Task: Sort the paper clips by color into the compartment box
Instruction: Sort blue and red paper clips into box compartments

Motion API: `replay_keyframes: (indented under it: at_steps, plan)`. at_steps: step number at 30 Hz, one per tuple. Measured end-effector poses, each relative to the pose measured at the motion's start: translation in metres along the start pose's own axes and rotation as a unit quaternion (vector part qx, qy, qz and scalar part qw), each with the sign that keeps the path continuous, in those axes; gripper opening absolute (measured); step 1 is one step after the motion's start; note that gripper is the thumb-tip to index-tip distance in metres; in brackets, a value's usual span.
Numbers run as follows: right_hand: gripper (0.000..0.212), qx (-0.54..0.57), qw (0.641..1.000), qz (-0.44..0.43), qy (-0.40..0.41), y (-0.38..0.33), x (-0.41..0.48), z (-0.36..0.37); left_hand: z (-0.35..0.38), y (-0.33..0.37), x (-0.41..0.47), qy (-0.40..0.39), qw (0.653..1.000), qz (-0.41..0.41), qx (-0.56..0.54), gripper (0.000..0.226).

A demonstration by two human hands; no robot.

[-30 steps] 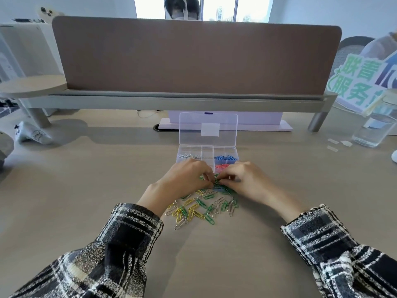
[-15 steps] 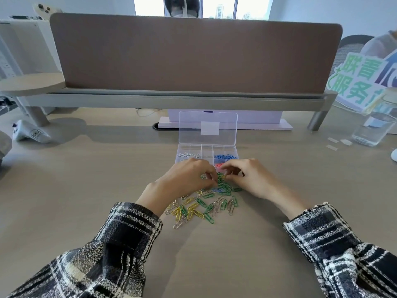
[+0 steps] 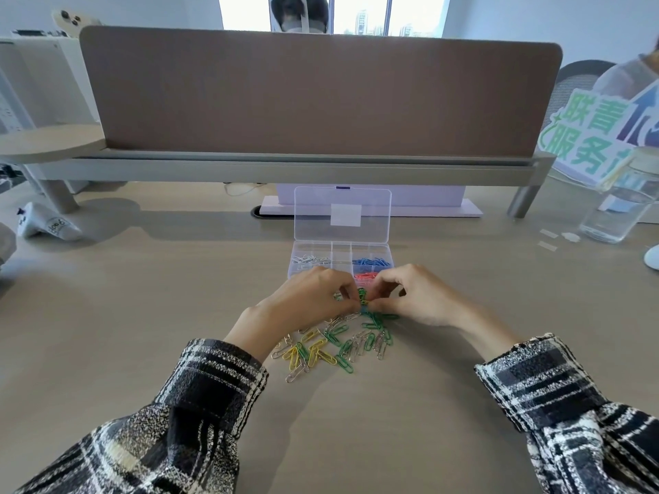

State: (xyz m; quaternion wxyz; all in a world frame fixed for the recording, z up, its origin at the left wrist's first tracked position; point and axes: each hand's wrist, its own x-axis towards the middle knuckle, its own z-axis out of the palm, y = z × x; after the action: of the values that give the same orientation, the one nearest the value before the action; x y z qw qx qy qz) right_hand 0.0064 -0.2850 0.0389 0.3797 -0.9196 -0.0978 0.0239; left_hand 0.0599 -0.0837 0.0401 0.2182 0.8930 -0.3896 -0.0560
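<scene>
- While the left hand (image 3: pixel 306 304) curls over the pile's far edge, its fingertips pinch green paper clips (image 3: pixel 362 297).
- Loose paper clips (image 3: pixel 331 344), yellow, green and silver, lie on the surface (image 3: pixel 142 315) between the wrists.
- Just behind stands the open compartment box (image 3: pixel 341 258), holding silver, blue and red clips.
- The right hand (image 3: pixel 417 297) pinches the same green cluster.

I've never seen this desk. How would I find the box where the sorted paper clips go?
Start at the wide brown divider panel across the back of the desk. Straight in front of its middle sits a small clear plastic compartment box, lid raised, just beyond the left hand and right hand. Unlike the loose clip pile nearer the person, it holds silver, blue and red clips in separate cells.
</scene>
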Motion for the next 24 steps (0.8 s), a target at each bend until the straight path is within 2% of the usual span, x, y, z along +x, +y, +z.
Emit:
replay_keyframes:
  at_steps: [7,10,14,17,19,21,24]
  plan:
    - [0.01,0.092,0.995,-0.004,0.028,0.005,-0.001,0.004,0.005,-0.005,0.002,0.03,0.999,0.003,-0.033,0.007]
    - [0.009,0.115,0.991,-0.003,0.061,0.008,-0.002,0.007,0.007,-0.007,0.003,0.045,0.998,-0.005,-0.052,0.011]
    - [0.007,0.138,0.982,0.002,0.132,0.014,-0.001,0.005,-0.003,-0.018,-0.004,0.107,0.989,-0.051,-0.091,0.015]
    - [0.006,0.125,0.959,0.017,0.253,0.022,0.005,0.004,-0.002,-0.03,-0.022,0.163,0.979,-0.099,-0.071,0.014]
    - [0.006,0.092,0.948,0.02,0.304,0.027,0.013,0.005,0.002,-0.038,-0.04,0.192,0.974,-0.116,-0.013,0.013]
    - [0.011,0.054,0.949,0.007,0.311,0.031,0.023,0.009,0.004,-0.045,-0.054,0.223,0.968,-0.111,0.038,0.014]
    - [0.015,-0.005,0.958,-0.013,0.288,0.037,0.037,0.014,0.001,-0.051,-0.062,0.274,0.956,-0.102,0.039,0.013]
